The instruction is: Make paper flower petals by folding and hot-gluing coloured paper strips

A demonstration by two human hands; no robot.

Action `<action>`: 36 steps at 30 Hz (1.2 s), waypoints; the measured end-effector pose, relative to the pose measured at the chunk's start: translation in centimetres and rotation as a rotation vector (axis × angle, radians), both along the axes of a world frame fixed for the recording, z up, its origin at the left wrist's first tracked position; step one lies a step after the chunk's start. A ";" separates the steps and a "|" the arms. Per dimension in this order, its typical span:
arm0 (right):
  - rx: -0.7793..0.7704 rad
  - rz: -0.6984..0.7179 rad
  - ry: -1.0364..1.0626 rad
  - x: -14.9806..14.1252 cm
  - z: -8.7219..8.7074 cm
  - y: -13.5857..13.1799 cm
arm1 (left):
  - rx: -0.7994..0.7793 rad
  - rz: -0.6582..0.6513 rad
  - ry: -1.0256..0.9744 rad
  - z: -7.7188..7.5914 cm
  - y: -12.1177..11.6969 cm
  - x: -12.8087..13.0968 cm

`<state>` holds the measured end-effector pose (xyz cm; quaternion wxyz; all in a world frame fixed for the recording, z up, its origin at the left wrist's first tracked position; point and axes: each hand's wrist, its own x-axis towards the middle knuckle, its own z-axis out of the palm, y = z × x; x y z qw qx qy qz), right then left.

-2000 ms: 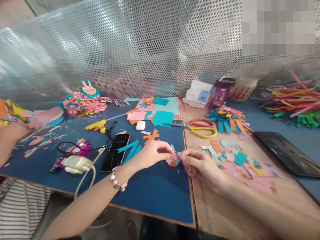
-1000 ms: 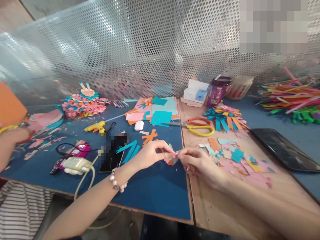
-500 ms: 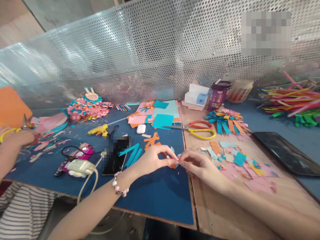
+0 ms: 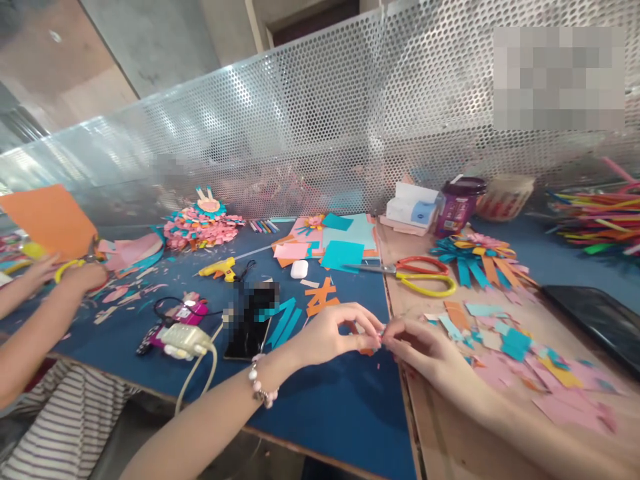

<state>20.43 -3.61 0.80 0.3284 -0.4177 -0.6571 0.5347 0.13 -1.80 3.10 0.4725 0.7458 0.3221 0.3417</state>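
Note:
My left hand (image 4: 340, 332), with a bead bracelet on its wrist, pinches with thumb and forefinger over the blue table part. Its fingertips meet those of my right hand (image 4: 420, 347), also closed in a pinch. Between them is a small piece of coloured paper (image 4: 380, 336), mostly hidden by the fingers. An orange paper bit (image 4: 369, 351) shows just below the left fingers. Left of my left hand lie orange paper strips (image 4: 323, 297) and blue paper strips (image 4: 285, 323). Paper scraps (image 4: 515, 343) are spread beyond my right hand.
Scissors (image 4: 425, 275), a yellow glue gun (image 4: 219, 269), a phone (image 4: 250, 327) and a power adapter (image 4: 185, 339) lie around. Stacked paper (image 4: 350, 240) and a paper flower (image 4: 475, 257) sit farther back, before a perforated metal screen (image 4: 320, 127). At left, a co-worker's hands hold scissors and orange paper (image 4: 55, 220).
The view has turned left, so everything sits farther right and slightly lower. My hands keep the same fingertip-to-fingertip pinch. More of the co-worker's hands and orange paper shows.

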 end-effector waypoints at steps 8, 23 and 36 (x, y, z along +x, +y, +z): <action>-0.169 0.015 0.119 -0.1 -0.7 0.1 | -0.185 -0.025 -0.118 0.0 0.0 -0.2; 0.849 -0.020 -0.333 1.9 3.0 2.5 | -0.328 -0.063 -0.008 -0.9 0.7 -0.4; 0.979 0.298 -0.568 1.4 1.9 3.2 | -0.139 -0.074 0.231 -0.6 0.4 -1.1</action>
